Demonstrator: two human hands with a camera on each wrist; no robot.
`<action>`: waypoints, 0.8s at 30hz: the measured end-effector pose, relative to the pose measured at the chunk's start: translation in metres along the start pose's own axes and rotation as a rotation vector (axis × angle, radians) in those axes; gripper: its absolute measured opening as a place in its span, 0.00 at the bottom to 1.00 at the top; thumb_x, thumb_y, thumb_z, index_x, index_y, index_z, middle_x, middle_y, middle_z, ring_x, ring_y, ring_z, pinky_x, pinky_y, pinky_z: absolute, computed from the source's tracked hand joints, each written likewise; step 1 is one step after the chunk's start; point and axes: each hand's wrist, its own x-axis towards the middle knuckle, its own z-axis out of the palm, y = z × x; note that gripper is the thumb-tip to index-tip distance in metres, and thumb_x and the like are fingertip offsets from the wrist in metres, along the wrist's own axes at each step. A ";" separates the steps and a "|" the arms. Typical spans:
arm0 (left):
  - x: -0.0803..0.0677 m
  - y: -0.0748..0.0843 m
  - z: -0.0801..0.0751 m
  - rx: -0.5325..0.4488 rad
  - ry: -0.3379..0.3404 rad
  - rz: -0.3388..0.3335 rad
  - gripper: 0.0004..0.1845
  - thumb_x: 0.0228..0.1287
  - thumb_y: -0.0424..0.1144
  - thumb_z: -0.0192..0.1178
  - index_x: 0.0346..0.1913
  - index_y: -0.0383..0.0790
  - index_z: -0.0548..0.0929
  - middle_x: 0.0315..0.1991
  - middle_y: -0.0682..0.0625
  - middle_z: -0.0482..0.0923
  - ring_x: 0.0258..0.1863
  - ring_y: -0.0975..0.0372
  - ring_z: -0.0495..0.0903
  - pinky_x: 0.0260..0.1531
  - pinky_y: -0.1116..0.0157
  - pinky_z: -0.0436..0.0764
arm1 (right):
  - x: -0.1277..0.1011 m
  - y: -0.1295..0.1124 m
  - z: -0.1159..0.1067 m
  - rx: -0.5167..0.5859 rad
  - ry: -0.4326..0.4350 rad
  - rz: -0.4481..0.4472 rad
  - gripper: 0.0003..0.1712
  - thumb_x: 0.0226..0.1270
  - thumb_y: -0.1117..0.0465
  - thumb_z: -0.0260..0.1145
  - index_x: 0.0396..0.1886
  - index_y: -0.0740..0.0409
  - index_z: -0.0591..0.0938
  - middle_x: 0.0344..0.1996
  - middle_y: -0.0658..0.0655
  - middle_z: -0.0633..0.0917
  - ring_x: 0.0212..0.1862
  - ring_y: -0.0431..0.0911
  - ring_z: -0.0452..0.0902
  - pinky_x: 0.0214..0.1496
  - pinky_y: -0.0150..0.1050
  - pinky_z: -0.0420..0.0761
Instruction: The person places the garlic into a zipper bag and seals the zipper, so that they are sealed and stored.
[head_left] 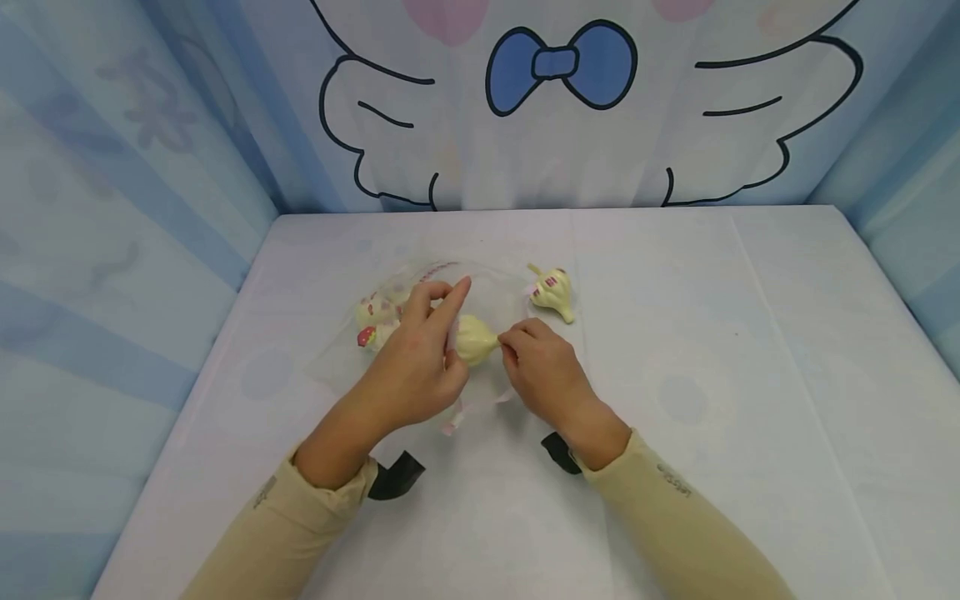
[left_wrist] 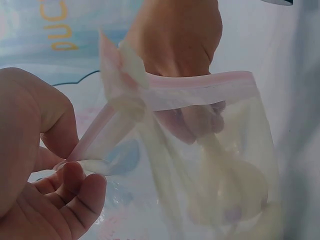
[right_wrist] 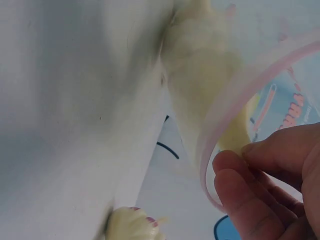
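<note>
A clear zip bag (left_wrist: 205, 84) with a pink strip along its mouth lies under both hands, its mouth spread. My left hand (head_left: 416, 367) pinches one edge of that mouth between thumb and fingers. Reaching into the opening, my right hand (head_left: 551, 375) pinches the narrow end of a pale yellow bulb-shaped figure (head_left: 474, 340) with its thumb and fingertips. The figure's wide end is inside the bag, blurred by the plastic in the left wrist view. More pale figures (head_left: 375, 312), one with a red detail, are in the bag left of my left hand, partly hidden by it.
Beyond the right hand, a similar yellow figure (head_left: 553, 292) with pinkish marks lies loose on the white tabletop (head_left: 712, 333). A patterned blue and white curtain (head_left: 555, 150) stands along the table's back, with more at the sides.
</note>
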 end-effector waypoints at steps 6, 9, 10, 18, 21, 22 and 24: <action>0.000 0.000 0.001 -0.003 0.002 0.003 0.40 0.52 0.21 0.55 0.73 0.24 0.62 0.58 0.36 0.63 0.29 0.61 0.67 0.25 0.65 0.72 | 0.002 -0.006 0.003 -0.001 0.000 0.032 0.06 0.54 0.77 0.71 0.33 0.70 0.86 0.32 0.62 0.81 0.36 0.53 0.82 0.36 0.42 0.84; 0.000 -0.001 0.001 -0.005 0.002 0.011 0.40 0.52 0.21 0.55 0.73 0.24 0.62 0.58 0.36 0.63 0.29 0.62 0.66 0.25 0.65 0.72 | 0.002 -0.008 0.004 0.029 -0.029 0.042 0.07 0.55 0.77 0.71 0.35 0.70 0.84 0.33 0.63 0.84 0.38 0.54 0.83 0.39 0.44 0.84; 0.000 -0.001 0.001 -0.005 0.004 0.015 0.40 0.52 0.21 0.55 0.73 0.23 0.62 0.58 0.36 0.63 0.28 0.62 0.66 0.26 0.65 0.72 | 0.003 -0.009 0.004 0.040 -0.047 0.047 0.08 0.56 0.76 0.71 0.36 0.70 0.84 0.34 0.63 0.84 0.39 0.55 0.83 0.41 0.45 0.84; 0.001 0.000 0.002 -0.021 -0.012 -0.004 0.40 0.52 0.21 0.55 0.73 0.24 0.62 0.57 0.38 0.63 0.28 0.63 0.66 0.27 0.65 0.71 | 0.004 -0.013 0.002 0.119 -0.218 0.089 0.12 0.61 0.72 0.70 0.45 0.72 0.83 0.43 0.66 0.86 0.48 0.56 0.84 0.51 0.48 0.81; 0.001 0.001 0.003 -0.026 -0.022 -0.017 0.40 0.52 0.22 0.55 0.73 0.25 0.62 0.57 0.39 0.63 0.28 0.63 0.66 0.27 0.66 0.72 | 0.004 -0.015 0.001 0.152 -0.273 0.116 0.14 0.63 0.71 0.70 0.47 0.73 0.83 0.46 0.66 0.86 0.51 0.57 0.83 0.53 0.49 0.80; 0.001 0.001 0.003 -0.027 -0.023 -0.018 0.40 0.52 0.22 0.55 0.73 0.25 0.61 0.57 0.39 0.63 0.29 0.63 0.66 0.27 0.66 0.72 | 0.004 -0.015 0.001 0.163 -0.293 0.128 0.14 0.63 0.71 0.69 0.48 0.73 0.83 0.46 0.66 0.85 0.52 0.57 0.82 0.54 0.49 0.80; 0.001 0.001 0.003 -0.023 -0.023 -0.015 0.40 0.52 0.21 0.55 0.73 0.25 0.62 0.57 0.38 0.63 0.29 0.63 0.67 0.28 0.66 0.72 | 0.004 -0.017 0.000 0.178 -0.333 0.156 0.15 0.64 0.70 0.68 0.49 0.73 0.83 0.47 0.66 0.85 0.52 0.57 0.82 0.55 0.49 0.79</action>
